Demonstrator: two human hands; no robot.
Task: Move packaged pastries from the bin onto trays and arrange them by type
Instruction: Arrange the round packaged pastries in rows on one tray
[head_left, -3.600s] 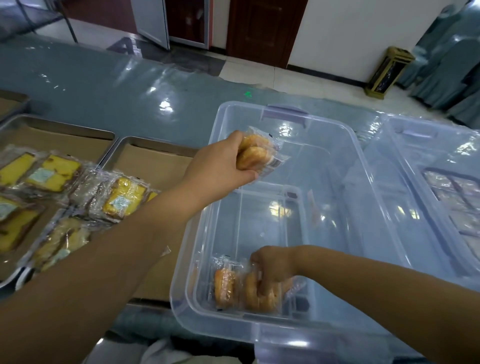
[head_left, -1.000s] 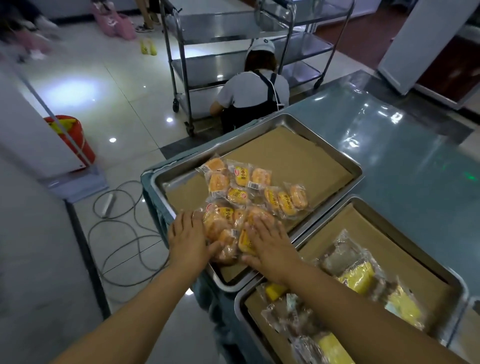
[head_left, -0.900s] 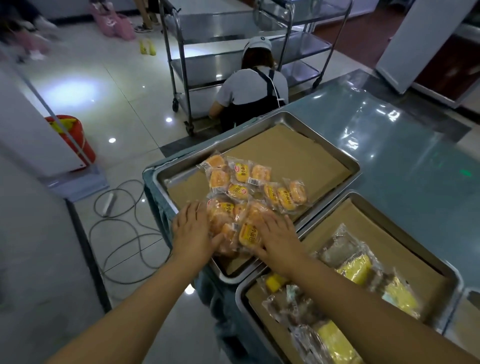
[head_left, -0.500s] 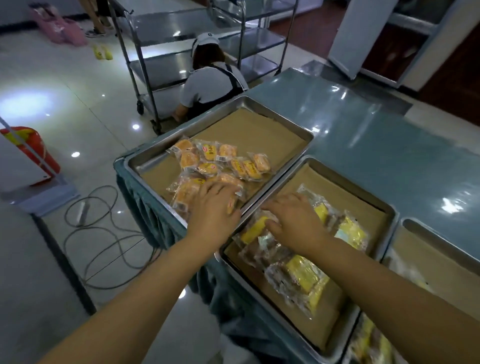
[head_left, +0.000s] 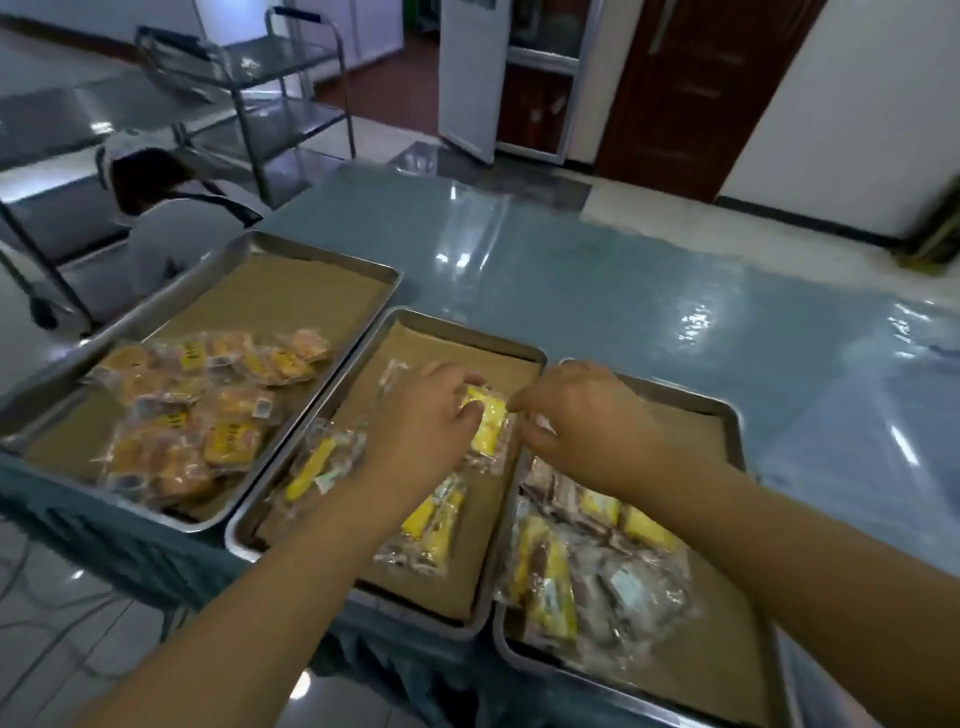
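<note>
Left hand (head_left: 421, 431) shifted — grips yellow packet (head_left: 489, 425), right hand (head_left: 587, 426) too

We see a long table (head_left: 597, 291) bearing three metal trays

Its glossy blue-green top runs off to the right, and a pleated skirt (head_left: 130, 545) of the same colour hangs from our near edge. The left tray (head_left: 322, 252), middle tray (head_left: 467, 332) and right tray (head_left: 701, 402) lie side by side at the near left end, rims just beside one another.
</note>
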